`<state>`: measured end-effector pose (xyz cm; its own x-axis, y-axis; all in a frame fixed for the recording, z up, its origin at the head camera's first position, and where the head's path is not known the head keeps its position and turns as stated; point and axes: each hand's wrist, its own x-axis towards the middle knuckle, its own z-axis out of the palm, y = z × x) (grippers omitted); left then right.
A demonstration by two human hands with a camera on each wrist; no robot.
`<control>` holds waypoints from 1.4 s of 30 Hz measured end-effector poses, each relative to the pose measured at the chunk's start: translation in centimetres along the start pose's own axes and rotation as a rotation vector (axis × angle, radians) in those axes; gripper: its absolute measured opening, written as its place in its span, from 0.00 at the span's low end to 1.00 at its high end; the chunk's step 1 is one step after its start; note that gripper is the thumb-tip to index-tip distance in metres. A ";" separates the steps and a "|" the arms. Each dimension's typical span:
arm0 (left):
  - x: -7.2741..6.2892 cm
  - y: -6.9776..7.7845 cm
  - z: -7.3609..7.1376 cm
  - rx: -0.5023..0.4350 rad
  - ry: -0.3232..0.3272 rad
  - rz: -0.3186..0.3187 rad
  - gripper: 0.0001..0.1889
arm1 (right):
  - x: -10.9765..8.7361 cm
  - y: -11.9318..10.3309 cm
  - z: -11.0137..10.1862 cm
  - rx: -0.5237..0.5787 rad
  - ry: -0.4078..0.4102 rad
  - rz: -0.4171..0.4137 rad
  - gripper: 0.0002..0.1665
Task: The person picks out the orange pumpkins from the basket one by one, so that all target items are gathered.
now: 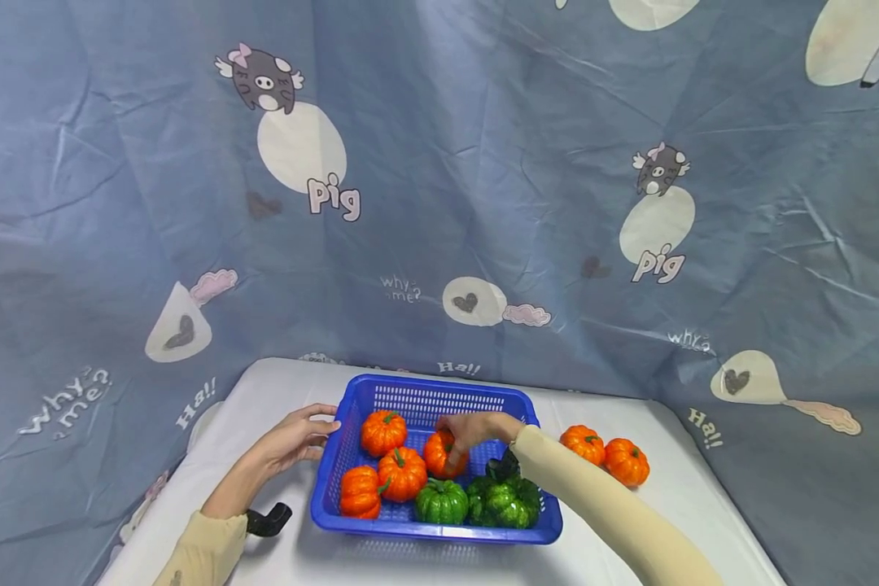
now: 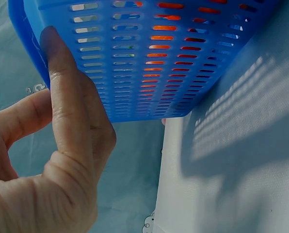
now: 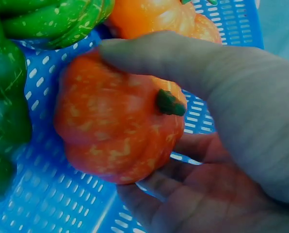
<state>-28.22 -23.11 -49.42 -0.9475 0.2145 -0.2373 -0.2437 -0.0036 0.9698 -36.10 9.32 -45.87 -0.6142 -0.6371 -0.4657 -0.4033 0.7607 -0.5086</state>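
My right hand (image 1: 470,435) reaches into a blue plastic basket (image 1: 439,533) and grips a small orange pumpkin (image 3: 120,119). In the right wrist view the thumb lies over one side and the fingers curl under the other, near its dark green stem. My left hand (image 1: 293,439) is at the basket's left rim; in the left wrist view its straight fingers (image 2: 69,111) touch the rim from outside. Around the held pumpkin lie other orange pumpkins, including one at the back left (image 1: 383,432), a green pumpkin (image 1: 442,502) and darker green ones (image 1: 511,500) at the front right.
Two orange pumpkins (image 1: 626,462) sit on the white tabletop (image 1: 278,561) to the right of the basket, behind my right forearm. A blue-grey printed cloth (image 1: 425,244) hangs behind and along both sides of the table. Black wrist mounts (image 1: 267,521) project near both hands.
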 end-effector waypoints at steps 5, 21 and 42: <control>0.1 0.1 0.0 0.005 0.003 0.008 0.29 | -0.2 0.0 0.3 -0.089 -0.012 0.040 0.34; 0.0 0.2 0.1 0.014 -0.002 0.009 0.28 | -0.1 0.3 -0.5 0.002 0.104 -0.014 0.34; 0.0 0.1 0.0 0.016 -0.014 0.007 0.29 | -7.7 2.6 -4.7 0.262 0.219 -0.080 0.36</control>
<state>-28.19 -23.11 -49.32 -0.9461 0.2286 -0.2294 -0.2333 0.0104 0.9724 -35.57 16.74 -40.22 -0.7304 -0.6296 -0.2649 -0.2854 0.6337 -0.7190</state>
